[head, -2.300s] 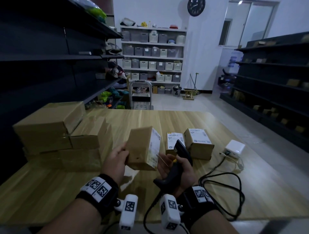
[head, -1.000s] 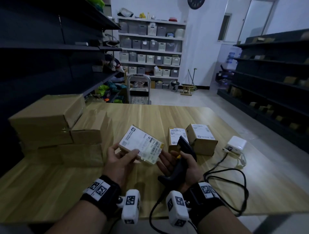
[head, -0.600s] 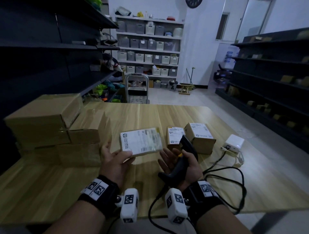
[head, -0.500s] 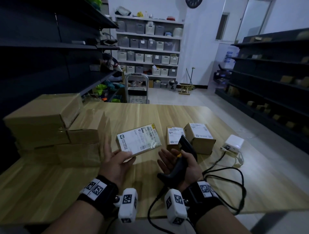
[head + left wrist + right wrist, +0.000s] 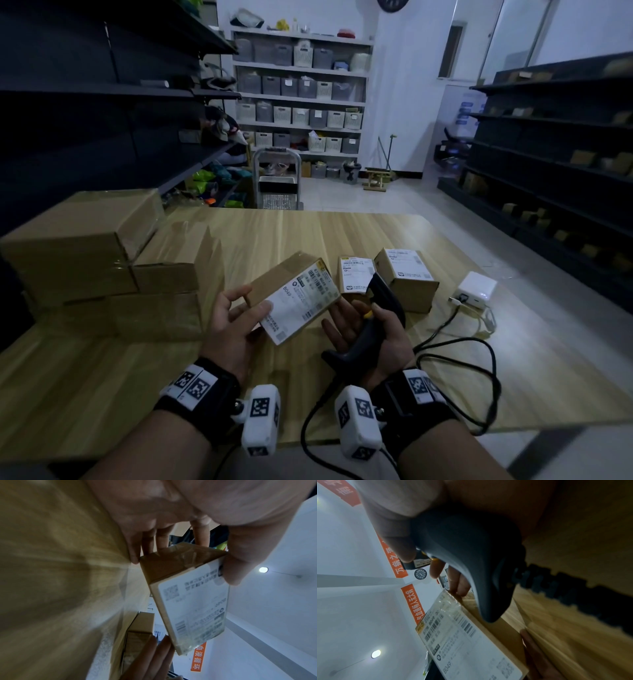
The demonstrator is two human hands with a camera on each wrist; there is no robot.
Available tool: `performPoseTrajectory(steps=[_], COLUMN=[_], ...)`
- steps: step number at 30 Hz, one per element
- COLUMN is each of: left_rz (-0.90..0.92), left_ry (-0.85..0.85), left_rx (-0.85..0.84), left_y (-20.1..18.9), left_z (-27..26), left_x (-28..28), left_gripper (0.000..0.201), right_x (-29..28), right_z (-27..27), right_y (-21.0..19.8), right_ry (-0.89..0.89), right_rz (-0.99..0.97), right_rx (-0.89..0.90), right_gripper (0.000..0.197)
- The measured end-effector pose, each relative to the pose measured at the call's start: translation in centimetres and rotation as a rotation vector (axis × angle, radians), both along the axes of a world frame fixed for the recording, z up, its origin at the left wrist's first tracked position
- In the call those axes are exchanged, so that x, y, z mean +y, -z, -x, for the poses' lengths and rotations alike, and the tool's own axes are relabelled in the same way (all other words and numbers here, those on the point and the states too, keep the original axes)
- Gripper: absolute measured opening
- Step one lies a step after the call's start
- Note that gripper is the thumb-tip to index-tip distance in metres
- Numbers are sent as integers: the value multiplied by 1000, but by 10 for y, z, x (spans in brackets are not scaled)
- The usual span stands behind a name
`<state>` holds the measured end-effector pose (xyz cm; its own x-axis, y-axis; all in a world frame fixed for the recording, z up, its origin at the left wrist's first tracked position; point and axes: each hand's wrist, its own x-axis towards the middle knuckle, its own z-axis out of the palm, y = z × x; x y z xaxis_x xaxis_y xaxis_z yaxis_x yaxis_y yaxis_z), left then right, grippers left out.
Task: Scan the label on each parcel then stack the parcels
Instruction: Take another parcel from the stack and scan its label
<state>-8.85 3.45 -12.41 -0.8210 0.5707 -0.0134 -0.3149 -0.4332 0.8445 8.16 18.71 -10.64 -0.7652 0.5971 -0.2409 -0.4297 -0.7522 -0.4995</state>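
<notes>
On the long pale wooden table (image 5: 342, 233), a stack of plain brown cardboard boxes (image 5: 102, 260) sits at the left, and two small labelled cardboard parcels (image 5: 404, 277) wait just beyond the hands. The left hand (image 5: 236, 325) holds a flat brown parcel with a white shipping label (image 5: 301, 301) above the table, thumb on the label and fingers (image 5: 149, 543) curled behind. The right hand (image 5: 373, 329) holds the black handheld barcode scanner (image 5: 380, 308), its outstretched fingertips apparently touching the parcel's edge; this looks like the scanning step, and next the scanner's head must point at the barcode.
</notes>
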Motion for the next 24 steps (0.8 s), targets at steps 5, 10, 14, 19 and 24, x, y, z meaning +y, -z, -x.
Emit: performPoseTrajectory(steps=[5,10,14,19,24], left_rz=[71,143,159,240,240], left_ry=[-6,8,64,100,46], left_rx=[60,132,162,271,236], left_y=[2,2,3,5,7], left_z=[1,0,1,4,3], left_x=[-2,-4,-6,-3,0], left_gripper=[95,106,108,91,106], right_x=[0,-2,-7,-20,-27], right_z=[0,-5,-5,-7,-17], right_y=[2,-5,-10,-20,-56], right_ry=[18,33,31,-5,-80], right_rz=[-25,-42,-58,-102,-321], right_rx=[17,46,41,-52,-340], right_gripper=[25,24,26,24,18])
